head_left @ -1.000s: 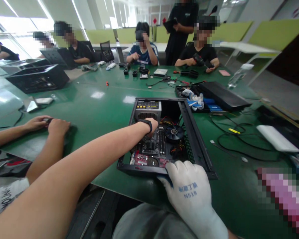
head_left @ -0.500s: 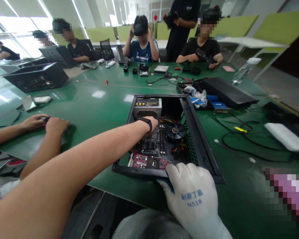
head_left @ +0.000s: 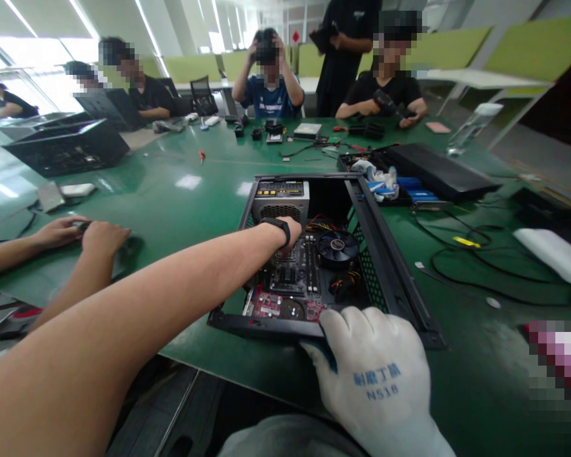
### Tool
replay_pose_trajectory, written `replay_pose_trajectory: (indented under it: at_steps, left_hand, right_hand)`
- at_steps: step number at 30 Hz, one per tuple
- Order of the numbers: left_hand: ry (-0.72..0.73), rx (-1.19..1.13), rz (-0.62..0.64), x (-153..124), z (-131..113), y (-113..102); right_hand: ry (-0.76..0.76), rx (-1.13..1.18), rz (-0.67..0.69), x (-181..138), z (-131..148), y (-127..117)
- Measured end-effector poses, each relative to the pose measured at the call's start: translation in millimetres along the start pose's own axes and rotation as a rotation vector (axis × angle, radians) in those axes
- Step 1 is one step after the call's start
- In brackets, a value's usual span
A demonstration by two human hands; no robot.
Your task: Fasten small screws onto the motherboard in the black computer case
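An open computer case (head_left: 400, 279) lies on its side on the green table in front of me, its inside facing up. My right hand (head_left: 378, 355), in a white work glove, is closed over the near edge of the case. My left hand (head_left: 291, 233), bare with a black wristband, reaches down inside over the motherboard (head_left: 285, 279); its fingers are mostly hidden. Just beyond that hand sits the power supply (head_left: 283, 195). To its right is a round black cooling fan (head_left: 337, 246). A red circuit card (head_left: 266, 304) lies near the front edge.
At the left, another person's hands (head_left: 105, 240) hold a small dark thing. A toolbox with gloves (head_left: 380, 181), black cables (head_left: 452, 279) and a white block (head_left: 554, 254) lie to the right. Other people sit across the table (head_left: 171, 184).
The view has shifted slightly, and the case appears a little larger. Both my hands keep their places: the left inside the case, the right on its near edge.
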State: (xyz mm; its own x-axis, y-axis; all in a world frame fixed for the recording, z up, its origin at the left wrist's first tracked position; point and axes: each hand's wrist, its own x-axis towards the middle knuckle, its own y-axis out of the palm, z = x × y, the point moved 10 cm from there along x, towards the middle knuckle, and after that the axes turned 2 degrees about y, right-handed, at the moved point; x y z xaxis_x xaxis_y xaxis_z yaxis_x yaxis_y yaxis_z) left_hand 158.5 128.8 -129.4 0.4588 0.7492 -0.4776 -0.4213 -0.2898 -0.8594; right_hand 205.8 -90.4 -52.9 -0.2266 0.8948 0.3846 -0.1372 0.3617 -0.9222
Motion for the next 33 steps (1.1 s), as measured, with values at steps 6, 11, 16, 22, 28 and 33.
replay_pose_trajectory:
  at_steps: [6,11,16,22,28,33]
  left_hand:
    - [0.037,0.028,-0.011,4.8,-0.7,2.8]
    - [0.046,0.012,-0.009,7.0,0.2,4.8]
    - [0.061,-0.019,-0.01,5.8,-1.2,3.4]
    - [0.044,-0.028,0.001,1.2,-0.8,1.3]
    - [0.048,-0.024,-0.001,8.8,2.2,6.1]
    - [0.037,-0.019,0.002,10.7,3.1,8.5]
  right_hand:
    - [0.022,-0.007,0.011,-1.7,-0.9,2.5]
    - [0.03,-0.001,0.022,-2.9,-1.1,4.2]
    - [0.022,0.004,0.022,-1.7,-0.1,2.2]
    - [0.019,0.014,0.029,-0.8,0.7,0.6]
    - [0.037,0.027,0.024,-1.7,-0.5,1.3]
    - [0.038,0.027,0.024,-0.6,0.2,0.2]
